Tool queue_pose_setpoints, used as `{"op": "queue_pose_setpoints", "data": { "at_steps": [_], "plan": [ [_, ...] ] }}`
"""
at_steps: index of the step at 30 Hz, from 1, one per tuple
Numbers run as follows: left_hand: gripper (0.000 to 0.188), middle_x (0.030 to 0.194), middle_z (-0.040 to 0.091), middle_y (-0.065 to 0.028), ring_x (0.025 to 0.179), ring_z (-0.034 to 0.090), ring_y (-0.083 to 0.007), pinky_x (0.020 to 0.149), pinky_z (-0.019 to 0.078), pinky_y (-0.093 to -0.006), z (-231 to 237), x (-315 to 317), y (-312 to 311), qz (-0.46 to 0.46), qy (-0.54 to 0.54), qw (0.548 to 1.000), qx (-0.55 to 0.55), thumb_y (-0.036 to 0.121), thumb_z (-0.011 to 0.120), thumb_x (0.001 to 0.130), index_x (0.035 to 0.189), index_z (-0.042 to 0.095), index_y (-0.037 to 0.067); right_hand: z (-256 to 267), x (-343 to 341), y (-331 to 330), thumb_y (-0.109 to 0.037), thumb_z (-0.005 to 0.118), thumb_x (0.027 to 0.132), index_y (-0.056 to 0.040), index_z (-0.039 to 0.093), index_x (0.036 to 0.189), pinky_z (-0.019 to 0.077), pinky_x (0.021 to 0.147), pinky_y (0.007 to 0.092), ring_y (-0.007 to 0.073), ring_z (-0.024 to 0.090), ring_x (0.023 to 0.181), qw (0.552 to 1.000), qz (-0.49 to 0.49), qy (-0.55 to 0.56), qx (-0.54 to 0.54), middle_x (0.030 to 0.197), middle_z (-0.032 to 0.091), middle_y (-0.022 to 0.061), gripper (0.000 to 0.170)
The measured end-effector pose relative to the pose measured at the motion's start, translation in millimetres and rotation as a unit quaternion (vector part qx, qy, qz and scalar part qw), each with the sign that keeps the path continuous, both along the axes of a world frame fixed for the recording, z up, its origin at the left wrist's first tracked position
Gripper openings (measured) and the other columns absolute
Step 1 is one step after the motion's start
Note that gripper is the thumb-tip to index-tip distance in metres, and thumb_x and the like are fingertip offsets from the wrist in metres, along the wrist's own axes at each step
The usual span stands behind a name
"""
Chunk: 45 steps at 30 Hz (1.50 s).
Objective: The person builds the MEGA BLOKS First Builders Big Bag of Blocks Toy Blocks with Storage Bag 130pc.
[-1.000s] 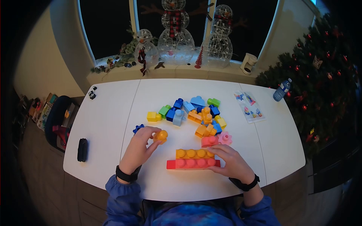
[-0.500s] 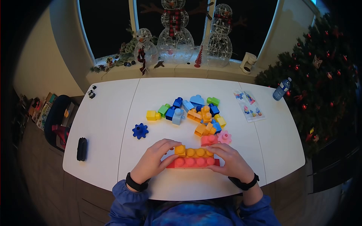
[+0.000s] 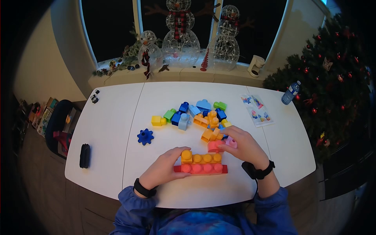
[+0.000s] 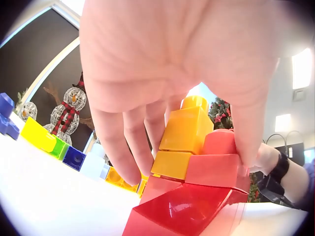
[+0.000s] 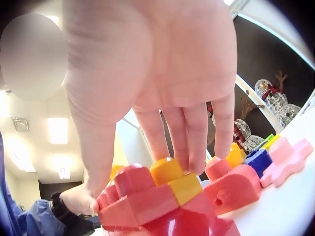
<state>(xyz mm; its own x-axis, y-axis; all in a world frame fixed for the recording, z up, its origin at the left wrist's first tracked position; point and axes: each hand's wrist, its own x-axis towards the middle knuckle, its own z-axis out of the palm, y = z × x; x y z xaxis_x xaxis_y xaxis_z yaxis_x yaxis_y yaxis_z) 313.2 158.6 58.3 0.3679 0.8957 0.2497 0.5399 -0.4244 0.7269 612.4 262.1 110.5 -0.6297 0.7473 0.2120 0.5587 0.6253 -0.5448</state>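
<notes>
At the near middle of the table sits a built block stack (image 3: pixel 201 168): a coral row of studs in front, an orange row behind, dark red sloped ends. A yellow-orange block (image 3: pixel 187 156) tops its left end. My left hand (image 3: pixel 166 166) grips that end, thumb in front and fingers behind, as the left wrist view also shows. My right hand (image 3: pixel 246 149) is spread over a loose coral block (image 5: pixel 234 189) just beyond the stack's right end, fingers straight. A pink gear (image 5: pixel 288 162) lies beside that block, partly hidden by the hand in the head view.
Several blue, green, yellow and orange blocks (image 3: pixel 184 121) are piled farther back. A blue gear (image 3: pixel 145 136) lies left of the stack. A picture sheet (image 3: pixel 257 110) and a water bottle (image 3: pixel 291 93) are at the right rear, a black case (image 3: pixel 85 156) at the left.
My left hand brought a yellow-orange block from the left onto the orange row's left end. My right hand left the stack's right end and moved up and right to the loose coral block.
</notes>
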Motion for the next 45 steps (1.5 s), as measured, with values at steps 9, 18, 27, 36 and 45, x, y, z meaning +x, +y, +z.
{"op": "queue_pose_setpoints", "data": {
  "at_steps": [9,18,27,36,45],
  "plan": [
    [0.072,0.135,0.063,-0.0166,0.114,0.066,-0.0350,0.098,0.0562,-0.0394,3.2,0.9,-2.2,0.002,-0.005,1.000,-0.002,0.023,0.091,0.079,0.138,0.055,0.004,-25.9,-23.2,88.0,-0.019,0.080,0.086,-0.0047,0.060,0.135,0.0520,0.101,0.0422,0.0371,0.063,0.118,0.999,0.032,-0.008,0.021,0.127,0.065,0.0171,0.055],
    [0.073,0.133,0.064,-0.0163,0.112,0.066,-0.0346,0.098,0.0554,-0.0392,4.8,1.3,-2.4,0.003,-0.006,1.000,-0.014,0.024,0.091,0.078,0.140,0.055,0.006,-25.4,-29.9,102.7,-0.027,0.087,0.077,-0.0023,0.065,0.130,0.0519,0.101,0.0417,0.0363,0.065,0.116,0.999,0.020,-0.027,0.024,0.122,0.069,0.0183,0.063],
    [0.073,0.133,0.064,-0.0175,0.115,0.066,-0.0357,0.099,0.0551,-0.0397,5.2,1.8,-2.6,0.007,0.006,1.000,0.002,0.023,0.091,0.079,0.139,0.056,0.004,-1.7,-35.4,-7.8,-0.035,0.092,0.075,-0.0054,0.068,0.121,0.0556,0.088,0.0393,0.0327,0.069,0.102,0.989,0.121,0.086,0.018,0.112,0.070,0.0136,0.059],
    [0.072,0.128,0.066,-0.0186,0.112,0.068,-0.0372,0.100,0.0544,-0.0397,5.3,2.6,-3.3,0.013,-0.012,1.000,-0.016,0.025,0.092,0.078,0.137,0.056,0.003,-17.7,-45.3,-37.9,-0.036,0.090,0.079,-0.0061,0.065,0.127,0.0545,0.086,0.0390,0.0310,0.068,0.101,0.986,0.155,0.058,0.038,0.114,0.067,0.0101,0.062],
    [0.071,0.131,0.064,-0.0199,0.118,0.063,-0.0413,0.100,0.0526,-0.0424,7.3,4.3,-1.0,0.003,-0.023,0.998,-0.060,0.024,0.091,0.078,0.135,0.053,0.003,-19.0,-47.1,-39.1,-0.038,0.086,0.082,-0.0038,0.063,0.132,0.0528,0.086,0.0386,0.0301,0.066,0.102,0.986,0.162,0.023,0.037,0.114,0.065,0.0094,0.065]
  ]
}}
